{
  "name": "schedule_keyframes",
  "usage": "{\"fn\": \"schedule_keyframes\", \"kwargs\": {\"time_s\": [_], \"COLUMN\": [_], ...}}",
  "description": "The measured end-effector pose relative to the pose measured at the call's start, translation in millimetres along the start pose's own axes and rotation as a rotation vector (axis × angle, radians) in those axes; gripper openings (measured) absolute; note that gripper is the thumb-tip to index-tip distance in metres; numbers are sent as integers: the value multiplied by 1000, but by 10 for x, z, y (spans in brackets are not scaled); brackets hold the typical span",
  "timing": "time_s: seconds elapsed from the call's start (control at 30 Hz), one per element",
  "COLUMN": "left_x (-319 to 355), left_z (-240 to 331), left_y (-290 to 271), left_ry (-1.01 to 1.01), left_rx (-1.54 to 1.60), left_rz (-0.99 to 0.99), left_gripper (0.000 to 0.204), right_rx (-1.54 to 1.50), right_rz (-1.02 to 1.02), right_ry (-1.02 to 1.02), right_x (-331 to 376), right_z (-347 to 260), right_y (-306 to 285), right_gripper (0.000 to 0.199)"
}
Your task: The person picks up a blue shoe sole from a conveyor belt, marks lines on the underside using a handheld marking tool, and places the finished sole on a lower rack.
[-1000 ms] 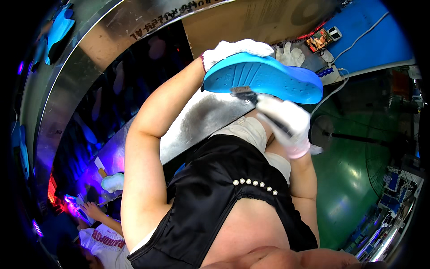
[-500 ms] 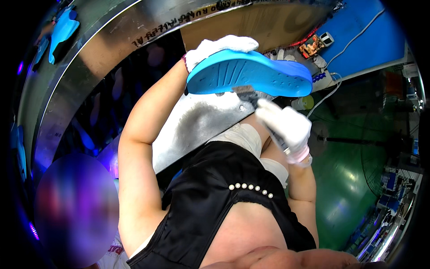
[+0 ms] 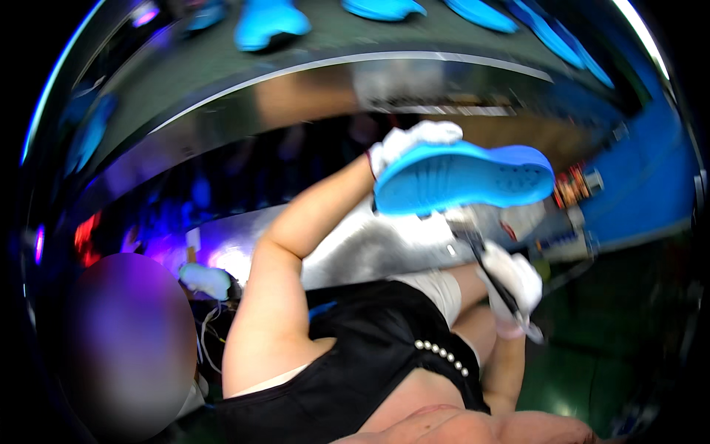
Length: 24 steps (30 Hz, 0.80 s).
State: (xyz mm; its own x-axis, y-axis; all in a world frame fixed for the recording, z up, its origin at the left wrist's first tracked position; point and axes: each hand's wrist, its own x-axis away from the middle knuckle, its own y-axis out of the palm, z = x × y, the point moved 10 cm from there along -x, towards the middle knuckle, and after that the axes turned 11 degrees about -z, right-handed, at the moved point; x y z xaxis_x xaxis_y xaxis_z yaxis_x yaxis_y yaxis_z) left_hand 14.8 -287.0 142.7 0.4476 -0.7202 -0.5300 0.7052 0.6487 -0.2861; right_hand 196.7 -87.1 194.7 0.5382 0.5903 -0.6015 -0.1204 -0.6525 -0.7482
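Note:
My left hand (image 3: 418, 140), in a white glove, grips a blue shoe sole (image 3: 464, 177) along its far edge. The sole is held up with its grooved, hole-dotted face toward me. In my right hand (image 3: 520, 283), also white-gloved, is a dark-handled brush (image 3: 471, 237). Its bristle end sits just below the near edge of the sole, looking apart from it, though blur softens that spot. Fingers of the left hand behind the sole are hidden.
Several blue soles (image 3: 272, 24) lie on a dark conveyor belt (image 3: 325, 41) across the far side. A shiny metal worktop (image 3: 347, 255) lies below my left arm. At the right are a blue panel (image 3: 643, 181) and cables. Someone's blurred form (image 3: 133, 348) is at the left.
My view has swung left, bringing the belt of soles into sight. The brush has come away from the sole's near edge, toward me. Both hands keep their holds.

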Motion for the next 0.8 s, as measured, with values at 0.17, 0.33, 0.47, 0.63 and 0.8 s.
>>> {"fn": "schedule_keyframes", "kwargs": {"time_s": [0.17,0.33,0.47,0.63,0.8], "left_x": [449,991,1642,2723,4299], "left_z": [1077,2192,2014,3232,4087], "left_y": [357,-613,-838,-1016,-1747], "left_ry": [4,266,359,196,-1370], "left_rx": [1277,1107,888,-671,-1982], "left_rz": [173,294,744,1416,1575], "left_gripper": [97,91,73,32,41], "right_rx": [-288,-326,-387,-403,-539], "right_rz": [311,241,243,209,212], "right_ry": [73,66,134,212,325], "right_x": [268,71,-7,-137,-278], "right_z": [70,81,276,405,500], "right_y": [-252,-32,118,306,545], "right_gripper": [29,26,26,26,29]}}
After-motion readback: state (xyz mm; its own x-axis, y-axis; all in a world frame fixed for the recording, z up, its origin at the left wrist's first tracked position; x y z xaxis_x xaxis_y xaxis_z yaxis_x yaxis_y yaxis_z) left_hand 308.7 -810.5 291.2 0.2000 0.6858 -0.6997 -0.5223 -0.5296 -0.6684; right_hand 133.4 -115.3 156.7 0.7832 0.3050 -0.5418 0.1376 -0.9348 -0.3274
